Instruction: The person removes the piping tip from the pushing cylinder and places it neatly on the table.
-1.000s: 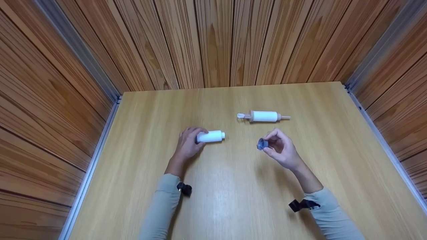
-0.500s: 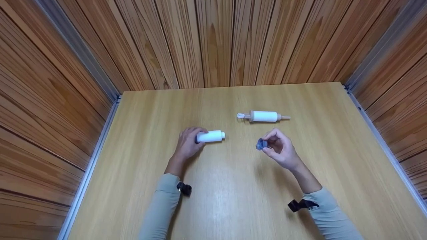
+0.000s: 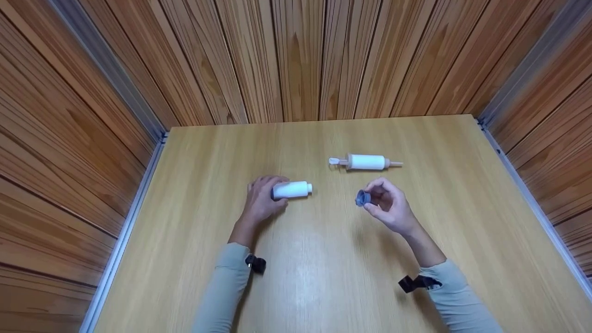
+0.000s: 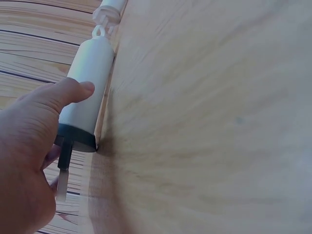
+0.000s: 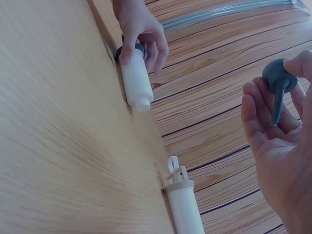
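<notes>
Gripping the tube [image 3: 292, 189] at one end, the left hand [image 3: 263, 198] lies low at the tabletop [image 3: 300, 277] in the head view. The right hand [image 3: 391, 208] pinches the nozzle [image 3: 363, 198] in the air, well apart from the tube. The nozzle could drop, I judge, should that pinch slacken; the round tube could roll if the left fingers loosened. Both wrists angle inward, with the syringe [image 3: 367, 162] lying untouched beyond.

From the left wrist, a dark handle [image 4: 64, 161] juts toward the palm; bumping it might twist the tube. The thumb lies along the tube's side; the other fingers are mostly hidden.

From the right wrist, the nozzle's spout [image 5: 278, 105] points down over the curled fingers and might snag on them if turned. The palm faces the camera, thumb pressing the nozzle's round part.
</notes>
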{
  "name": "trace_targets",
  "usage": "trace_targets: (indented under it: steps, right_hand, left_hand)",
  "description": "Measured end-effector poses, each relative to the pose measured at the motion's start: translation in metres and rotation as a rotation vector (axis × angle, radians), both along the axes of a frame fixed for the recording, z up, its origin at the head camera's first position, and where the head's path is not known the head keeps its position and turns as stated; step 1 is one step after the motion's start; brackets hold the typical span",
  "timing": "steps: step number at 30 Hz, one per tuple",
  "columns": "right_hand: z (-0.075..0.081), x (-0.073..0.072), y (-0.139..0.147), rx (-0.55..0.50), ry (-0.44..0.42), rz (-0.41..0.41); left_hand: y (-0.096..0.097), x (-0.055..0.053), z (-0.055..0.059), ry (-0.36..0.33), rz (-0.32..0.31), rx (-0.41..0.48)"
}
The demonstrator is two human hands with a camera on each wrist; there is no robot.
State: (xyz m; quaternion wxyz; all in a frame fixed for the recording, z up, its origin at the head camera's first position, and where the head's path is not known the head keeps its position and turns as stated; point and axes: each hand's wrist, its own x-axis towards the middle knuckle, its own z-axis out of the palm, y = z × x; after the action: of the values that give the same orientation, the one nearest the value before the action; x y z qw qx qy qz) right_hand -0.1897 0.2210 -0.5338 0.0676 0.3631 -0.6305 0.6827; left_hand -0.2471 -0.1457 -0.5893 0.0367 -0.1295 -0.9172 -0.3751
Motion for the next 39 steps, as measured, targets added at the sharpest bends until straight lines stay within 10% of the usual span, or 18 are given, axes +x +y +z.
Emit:
trace_targets:
  steps: [39]
  right_hand:
    - [-0.024,-0.010,-0.012,0.065,-0.111,-0.223]
  left_hand:
    - [0.023,0.017,0.018,0.215,-0.033,0.134]
